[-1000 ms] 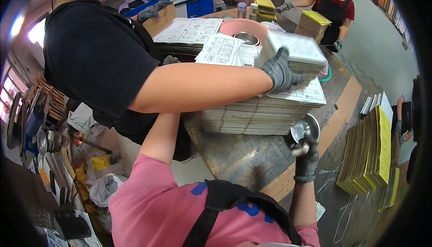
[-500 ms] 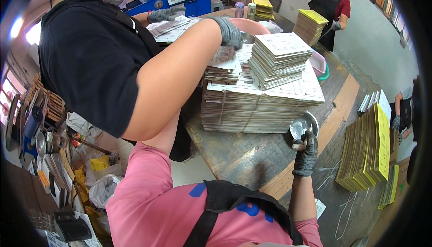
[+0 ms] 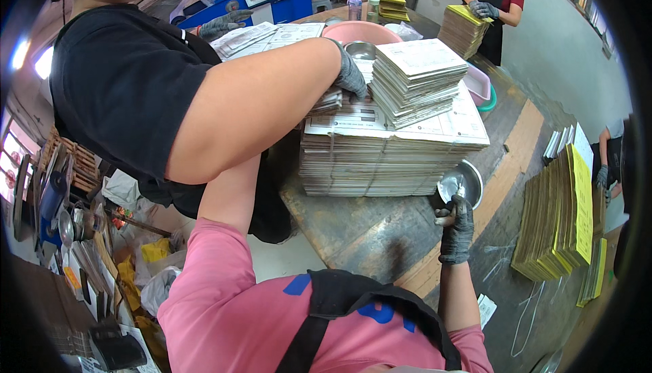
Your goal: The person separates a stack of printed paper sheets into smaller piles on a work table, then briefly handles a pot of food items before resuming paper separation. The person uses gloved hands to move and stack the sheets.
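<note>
The fingers of the right hand [image 3: 456,232], in a dark grey glove, are bent, with the tips at the near rim of a metal bowl [image 3: 478,189] (something whitish shows there, but I cannot tell whether they grip it). The left hand is hidden: its forearm [image 3: 234,193] runs up from a pink sleeve and passes behind a co-worker's bare arm [image 3: 265,98], so I cannot tell whether its fingers are open or closed. The bowl sits on the worn table [image 3: 360,237], just beside the right end of a big stack of printed boards [image 3: 380,166] tied with string. On top of that stack rests a smaller pile of boards [image 3: 415,91], a little askew, and to its left the co-worker's gloved hand [image 3: 350,74] is at a low pile of printed pieces [image 3: 327,103]. Behind stands a pink basin [image 3: 360,31], with a second metal bowl [image 3: 360,51] near it. Over to the right, yellow-faced boards [image 3: 551,220] stand in a leaning row (a loop of string [image 3: 528,322] lies nearer). Farther off, another person's gloved hands [image 3: 483,10] meet over a yellow-topped stack [image 3: 462,37], and a blue machine [image 3: 299,3] stands beyond the table.
</note>
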Demonstrator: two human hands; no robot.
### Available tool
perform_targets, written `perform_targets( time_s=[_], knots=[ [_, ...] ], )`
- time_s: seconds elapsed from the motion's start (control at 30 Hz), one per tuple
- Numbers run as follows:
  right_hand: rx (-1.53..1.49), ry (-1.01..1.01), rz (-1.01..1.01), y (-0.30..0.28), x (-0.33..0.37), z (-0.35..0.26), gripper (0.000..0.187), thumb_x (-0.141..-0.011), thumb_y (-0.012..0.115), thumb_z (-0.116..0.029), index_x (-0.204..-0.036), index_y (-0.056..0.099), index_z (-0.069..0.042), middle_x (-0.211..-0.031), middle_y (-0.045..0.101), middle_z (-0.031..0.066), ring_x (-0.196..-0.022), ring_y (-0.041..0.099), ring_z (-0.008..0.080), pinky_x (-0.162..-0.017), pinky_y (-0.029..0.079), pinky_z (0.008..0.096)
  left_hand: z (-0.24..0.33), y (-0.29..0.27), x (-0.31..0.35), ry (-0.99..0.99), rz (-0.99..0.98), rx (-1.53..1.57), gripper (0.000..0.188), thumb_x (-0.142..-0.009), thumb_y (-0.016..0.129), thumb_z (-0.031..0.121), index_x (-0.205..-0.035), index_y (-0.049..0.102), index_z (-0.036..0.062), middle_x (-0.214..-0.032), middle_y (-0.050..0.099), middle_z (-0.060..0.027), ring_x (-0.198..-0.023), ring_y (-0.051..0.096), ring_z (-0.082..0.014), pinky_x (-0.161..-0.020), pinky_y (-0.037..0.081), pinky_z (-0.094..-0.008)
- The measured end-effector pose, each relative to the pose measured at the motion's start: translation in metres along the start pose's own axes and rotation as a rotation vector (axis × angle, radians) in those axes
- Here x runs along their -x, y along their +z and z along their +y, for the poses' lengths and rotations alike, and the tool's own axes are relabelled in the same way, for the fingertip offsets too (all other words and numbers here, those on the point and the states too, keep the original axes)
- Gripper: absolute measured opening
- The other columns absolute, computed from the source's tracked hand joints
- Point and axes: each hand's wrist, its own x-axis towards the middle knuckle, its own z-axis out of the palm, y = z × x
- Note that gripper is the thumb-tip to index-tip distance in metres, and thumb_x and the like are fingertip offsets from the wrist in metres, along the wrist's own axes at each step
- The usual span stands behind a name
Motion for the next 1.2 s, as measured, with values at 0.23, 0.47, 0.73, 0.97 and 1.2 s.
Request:
perform_targets(
  time_s=[0.23, 0.47, 0.73, 0.97, 1.2],
  knots=[
    [0.014, -0.020, 0.041, 0.006, -0.002, 0.004, 0.024, -0.079, 0.057, -0.030, -0.085, 0.054, -0.006, -0.065, 0.051, 0.0019, -0.056, 0.054, 0.0143, -0.050, 0.044, 0.0241, -0.023, -0.045, 0.024, -0.071, 0.280, 0.239, 0.061, -0.079, 0.052, 0.045, -0.120, 0.038, 0.0013, -0.107, 0.046, -0.0088, -0.089, 0.046, -0.0159, -0.077, 0.041, -0.0294],
    [0.068, -0.051, -0.101, 0.014, -0.005, 0.000, 0.030, -0.084, 0.051, -0.028, -0.103, 0.053, -0.004, -0.090, 0.054, 0.0064, -0.068, 0.053, 0.0158, -0.058, 0.046, 0.0254, -0.022, -0.035, 0.017, -0.144, 0.323, 0.457, 0.061, -0.079, 0.051, 0.048, -0.118, 0.041, 0.0014, -0.103, 0.049, -0.0079, -0.083, 0.049, -0.0146, -0.074, 0.044, -0.0286],
    [-0.222, -0.259, -0.256, 0.095, -0.054, -0.051, 0.043, -0.082, 0.052, -0.009, -0.121, 0.036, -0.006, -0.107, 0.045, 0.0110, -0.100, 0.050, 0.0246, -0.086, 0.043, 0.0358, -0.021, 0.031, -0.053, -0.463, 0.028, 0.504, 0.070, -0.078, 0.048, 0.056, -0.121, 0.039, 0.0010, -0.105, 0.051, -0.0118, -0.088, 0.051, -0.0162, -0.078, 0.045, -0.0294],
    [-0.273, -0.045, 0.040, 0.144, -0.110, -0.058, 0.042, -0.078, 0.052, 0.000, -0.118, 0.040, -0.007, -0.095, 0.051, 0.0096, -0.080, 0.054, 0.0188, -0.058, 0.049, 0.0281, 0.002, 0.069, -0.067, -0.592, -0.231, 0.556, 0.085, -0.069, 0.036, 0.074, -0.125, 0.036, 0.0097, -0.123, 0.040, -0.0174, -0.112, 0.041, -0.0281, -0.089, 0.037, -0.0437],
    [-0.141, -0.064, -0.039, 0.119, -0.129, -0.062, 0.040, -0.079, 0.049, -0.002, -0.117, 0.042, -0.010, -0.088, 0.053, 0.0068, -0.074, 0.054, 0.0167, -0.057, 0.049, 0.0274, -0.005, 0.078, -0.056, -0.577, -0.408, 0.735, 0.069, -0.070, 0.055, 0.060, -0.116, 0.046, 0.0086, -0.112, 0.053, -0.0103, -0.102, 0.050, -0.0203, -0.088, 0.039, -0.0324]
  ],
)
